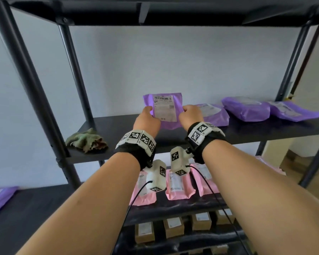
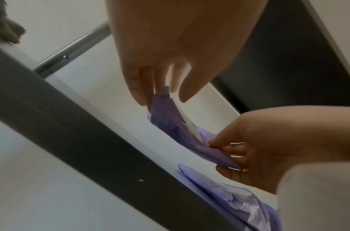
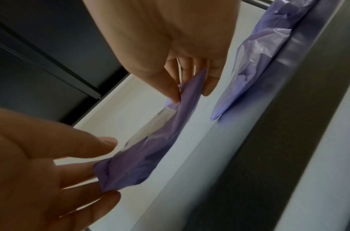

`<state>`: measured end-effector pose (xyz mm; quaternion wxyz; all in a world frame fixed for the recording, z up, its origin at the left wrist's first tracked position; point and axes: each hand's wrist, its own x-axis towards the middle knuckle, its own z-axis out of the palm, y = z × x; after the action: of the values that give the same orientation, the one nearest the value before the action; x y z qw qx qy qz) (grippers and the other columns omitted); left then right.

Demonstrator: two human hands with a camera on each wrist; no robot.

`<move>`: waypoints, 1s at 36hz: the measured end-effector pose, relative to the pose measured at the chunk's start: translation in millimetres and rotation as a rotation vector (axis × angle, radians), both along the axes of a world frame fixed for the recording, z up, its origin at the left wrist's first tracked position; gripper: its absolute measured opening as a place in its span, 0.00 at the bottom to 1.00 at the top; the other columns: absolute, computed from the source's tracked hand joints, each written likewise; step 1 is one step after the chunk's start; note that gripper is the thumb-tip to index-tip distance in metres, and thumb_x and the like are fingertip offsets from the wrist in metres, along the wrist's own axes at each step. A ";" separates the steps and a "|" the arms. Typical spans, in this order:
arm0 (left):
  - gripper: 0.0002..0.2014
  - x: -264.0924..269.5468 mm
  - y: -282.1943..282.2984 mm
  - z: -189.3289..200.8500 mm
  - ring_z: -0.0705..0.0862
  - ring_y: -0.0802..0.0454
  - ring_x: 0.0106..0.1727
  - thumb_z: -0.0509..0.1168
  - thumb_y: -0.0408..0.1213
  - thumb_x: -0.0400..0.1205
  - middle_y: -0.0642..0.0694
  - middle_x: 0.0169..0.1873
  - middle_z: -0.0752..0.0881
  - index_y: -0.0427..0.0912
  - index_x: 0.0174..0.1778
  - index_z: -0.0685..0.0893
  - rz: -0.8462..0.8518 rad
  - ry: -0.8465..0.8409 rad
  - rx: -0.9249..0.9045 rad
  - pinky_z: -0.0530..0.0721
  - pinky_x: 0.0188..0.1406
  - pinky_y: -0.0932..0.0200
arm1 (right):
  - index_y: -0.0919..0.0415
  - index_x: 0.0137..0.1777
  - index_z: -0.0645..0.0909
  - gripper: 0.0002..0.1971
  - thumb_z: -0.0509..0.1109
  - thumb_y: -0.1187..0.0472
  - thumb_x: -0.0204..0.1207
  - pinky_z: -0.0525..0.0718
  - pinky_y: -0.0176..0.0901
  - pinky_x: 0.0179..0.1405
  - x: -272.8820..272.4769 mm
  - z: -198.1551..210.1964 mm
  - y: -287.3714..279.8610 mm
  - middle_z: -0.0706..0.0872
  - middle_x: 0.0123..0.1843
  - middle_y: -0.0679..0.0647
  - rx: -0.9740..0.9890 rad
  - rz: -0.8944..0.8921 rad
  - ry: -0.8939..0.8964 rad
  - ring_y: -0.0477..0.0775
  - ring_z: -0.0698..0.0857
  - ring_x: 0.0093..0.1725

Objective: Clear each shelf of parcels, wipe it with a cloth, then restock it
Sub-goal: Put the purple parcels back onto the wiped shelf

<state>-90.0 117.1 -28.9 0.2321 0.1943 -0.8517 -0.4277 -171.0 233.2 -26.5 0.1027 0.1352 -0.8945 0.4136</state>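
Note:
A purple parcel point(image 1: 164, 109) with a white label is held tilted up, label towards me, just above the middle shelf point(image 1: 265, 129). My left hand point(image 1: 148, 112) pinches its left edge and my right hand point(image 1: 187, 109) pinches its right edge. In the left wrist view the left hand point(image 2: 163, 100) has thumb and fingers on the parcel point(image 2: 174, 129). The right wrist view shows my right hand point(image 3: 191, 95) gripping the same parcel point(image 3: 146, 148). A crumpled green cloth point(image 1: 87, 140) lies at the shelf's left end.
Three more purple parcels point(image 1: 245, 107) lie along the shelf to the right. Pink parcels point(image 1: 179, 188) fill the shelf below, and brown boxes point(image 1: 173, 227) the one under that. Another purple parcel point(image 1: 0, 199) lies on a dark surface at the far left. Black posts point(image 1: 35, 85) frame the shelf.

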 end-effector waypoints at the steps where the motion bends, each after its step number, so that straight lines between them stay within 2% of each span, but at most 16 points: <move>1: 0.27 -4.7 -0.3 -0.1 0.82 0.45 0.59 0.57 0.30 0.81 0.43 0.61 0.83 0.48 0.78 0.67 0.003 -0.009 -0.008 0.80 0.55 0.55 | 0.59 0.30 0.68 0.14 0.57 0.70 0.77 0.64 0.41 0.25 -4.4 -0.6 -0.5 0.72 0.30 0.53 0.010 0.002 -0.016 0.54 0.72 0.32; 4: 0.28 -16.9 -2.3 0.1 0.81 0.44 0.63 0.54 0.28 0.81 0.43 0.64 0.82 0.47 0.78 0.67 0.013 -0.034 -0.004 0.78 0.59 0.55 | 0.59 0.32 0.68 0.13 0.58 0.69 0.79 0.67 0.42 0.29 -12.7 0.1 -0.5 0.74 0.35 0.55 0.024 0.026 -0.047 0.57 0.74 0.39; 6: 0.27 -23.0 -3.9 -0.5 0.80 0.44 0.65 0.53 0.28 0.82 0.42 0.66 0.80 0.46 0.79 0.66 0.020 -0.053 -0.007 0.75 0.63 0.56 | 0.57 0.34 0.67 0.12 0.60 0.68 0.79 0.70 0.40 0.36 -16.5 0.7 -0.6 0.75 0.39 0.55 0.052 0.031 -0.088 0.58 0.75 0.44; 7: 0.27 -25.7 -4.6 -1.6 0.79 0.43 0.66 0.53 0.29 0.82 0.41 0.67 0.80 0.46 0.79 0.66 0.021 -0.061 -0.012 0.74 0.63 0.57 | 0.58 0.39 0.71 0.08 0.61 0.67 0.79 0.71 0.41 0.42 -18.8 1.1 -1.4 0.77 0.43 0.56 0.077 0.036 -0.128 0.59 0.76 0.47; 8: 0.26 -27.5 -4.8 -2.4 0.80 0.43 0.65 0.53 0.29 0.82 0.41 0.67 0.80 0.45 0.79 0.66 0.018 -0.068 -0.017 0.74 0.60 0.59 | 0.60 0.49 0.76 0.02 0.64 0.66 0.79 0.73 0.42 0.48 -18.0 2.2 -1.2 0.79 0.50 0.59 0.104 0.056 -0.147 0.60 0.78 0.53; 9: 0.26 -29.0 -5.0 -3.6 0.80 0.43 0.65 0.53 0.29 0.83 0.41 0.67 0.80 0.44 0.79 0.66 0.013 -0.076 -0.022 0.74 0.57 0.60 | 0.62 0.62 0.77 0.13 0.66 0.65 0.79 0.74 0.44 0.54 -22.3 0.4 -2.3 0.80 0.60 0.60 0.128 0.058 -0.171 0.61 0.79 0.60; 10: 0.26 -30.2 -5.1 -4.4 0.80 0.43 0.64 0.53 0.28 0.83 0.41 0.67 0.79 0.44 0.79 0.66 0.010 -0.086 -0.029 0.73 0.54 0.61 | 0.63 0.71 0.73 0.21 0.68 0.64 0.78 0.74 0.44 0.57 -21.7 0.2 -2.5 0.79 0.68 0.60 0.148 0.062 -0.180 0.62 0.79 0.66; 12: 0.24 -30.0 -6.1 -5.1 0.79 0.43 0.65 0.53 0.30 0.84 0.41 0.68 0.79 0.43 0.79 0.66 0.024 -0.096 -0.052 0.72 0.52 0.62 | 0.62 0.77 0.69 0.27 0.70 0.64 0.77 0.75 0.44 0.58 -22.6 -0.4 -3.0 0.77 0.73 0.60 0.145 0.062 -0.165 0.61 0.77 0.70; 14: 0.24 -26.7 -8.1 -5.1 0.78 0.43 0.68 0.53 0.30 0.84 0.41 0.71 0.76 0.43 0.79 0.66 0.040 -0.100 -0.067 0.73 0.56 0.61 | 0.61 0.80 0.67 0.29 0.69 0.63 0.78 0.75 0.44 0.63 -21.3 -1.4 -4.3 0.75 0.76 0.59 0.115 0.064 -0.140 0.59 0.76 0.72; 16: 0.25 -21.1 -10.5 -4.5 0.76 0.43 0.70 0.53 0.29 0.83 0.41 0.72 0.76 0.42 0.79 0.67 0.045 -0.089 -0.064 0.73 0.61 0.60 | 0.59 0.80 0.68 0.29 0.67 0.64 0.79 0.74 0.44 0.67 -17.2 -1.0 -4.2 0.74 0.77 0.57 0.087 0.067 -0.110 0.58 0.75 0.74; 19: 0.24 -9.5 -14.1 -2.7 0.78 0.42 0.68 0.54 0.29 0.82 0.40 0.70 0.77 0.41 0.77 0.69 0.073 -0.054 -0.051 0.74 0.63 0.57 | 0.59 0.75 0.75 0.25 0.67 0.65 0.77 0.74 0.43 0.67 -8.0 0.3 -4.7 0.77 0.74 0.55 0.054 0.073 -0.050 0.56 0.77 0.72; 25: 0.22 28.1 -23.1 -1.3 0.81 0.44 0.61 0.54 0.28 0.80 0.43 0.64 0.82 0.43 0.71 0.76 0.148 0.011 -0.074 0.77 0.51 0.59 | 0.58 0.65 0.83 0.17 0.64 0.65 0.77 0.77 0.40 0.57 23.1 3.7 -13.8 0.84 0.66 0.54 0.005 0.139 0.017 0.55 0.82 0.64; 29: 0.21 57.9 -32.4 -0.7 0.83 0.44 0.56 0.54 0.29 0.80 0.43 0.59 0.84 0.44 0.67 0.79 0.186 0.028 -0.097 0.79 0.48 0.59 | 0.61 0.53 0.86 0.11 0.64 0.66 0.76 0.81 0.44 0.54 51.9 3.0 -27.7 0.87 0.60 0.55 -0.006 0.192 0.048 0.58 0.84 0.59; 32: 0.19 79.5 -44.1 1.1 0.83 0.43 0.56 0.55 0.30 0.80 0.43 0.58 0.85 0.44 0.65 0.80 0.204 0.047 -0.115 0.82 0.54 0.54 | 0.58 0.56 0.87 0.13 0.65 0.66 0.75 0.77 0.38 0.51 72.5 2.1 -44.7 0.87 0.59 0.52 -0.028 0.248 0.050 0.55 0.84 0.59; 36: 0.17 106.4 -65.5 3.4 0.84 0.44 0.55 0.55 0.31 0.81 0.45 0.57 0.85 0.46 0.63 0.81 0.246 0.072 -0.156 0.84 0.53 0.53 | 0.55 0.56 0.86 0.12 0.68 0.63 0.75 0.78 0.39 0.54 101.8 1.7 -73.8 0.88 0.57 0.50 -0.074 0.302 0.044 0.52 0.84 0.58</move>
<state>16.5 51.6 -25.5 0.3277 0.2631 -0.8433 -0.3351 -69.2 159.4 -24.9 0.0639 0.2734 -0.8457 0.4538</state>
